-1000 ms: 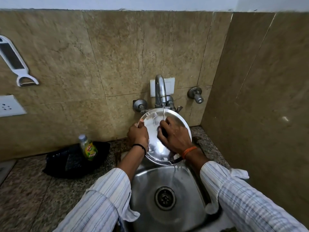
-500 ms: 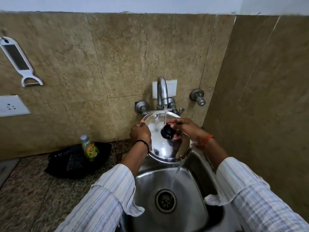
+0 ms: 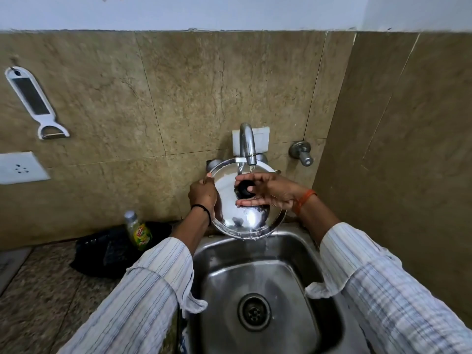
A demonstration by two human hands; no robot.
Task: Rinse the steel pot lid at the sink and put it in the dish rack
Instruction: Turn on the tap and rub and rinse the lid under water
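Steel pot lid point(image 3: 245, 218) stands tilted almost upright over the far edge of the sink point(image 3: 258, 272), directly under the tap point(image 3: 247, 144), its top face and black knob point(image 3: 245, 188) turned toward the camera. Left hand point(image 3: 203, 194) is clamped on the lid's left rim. Right hand point(image 3: 270, 191) is spread over the face, fingers apart on either side of the knob and seemingly rubbing rather than gripping, though wet glare makes the contact hard to read.

A thin stream falls from the spout onto the lid near the knob and runs off the lower rim into the basin. To rinse well, I would turn the lid by its rim so the water sweeps the whole face, work around the knob's base where residue collects, then flip it for the underside.

A dish soap bottle point(image 3: 139, 231) stands on a dark cloth point(image 3: 107, 254) to the left, a peeler point(image 3: 33, 100) hangs on the far wall, and a second valve point(image 3: 301, 152) juts out right of the tap. No dish rack is in view, so its place is unknown.
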